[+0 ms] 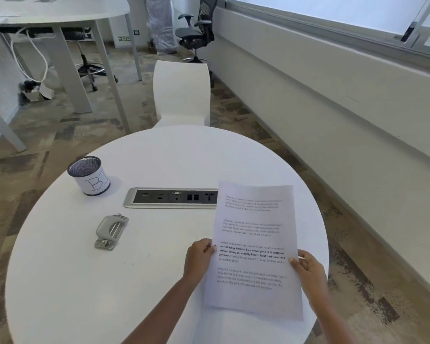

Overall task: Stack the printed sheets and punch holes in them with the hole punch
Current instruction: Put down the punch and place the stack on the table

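Printed sheets (255,247) between left hand (199,259) and right hand (308,268), hole punch (111,231) apart

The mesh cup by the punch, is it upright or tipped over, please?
Upright: the mesh cup stands on its base on the table, its open rim facing up.

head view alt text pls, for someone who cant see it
Two hands, left hand and right hand, hold printed sheets by the side edges over a round white table. A grey hole punch lies untouched to their left.

White sheets (255,247) with black print; grey hole punch (111,230); white table (85,281).
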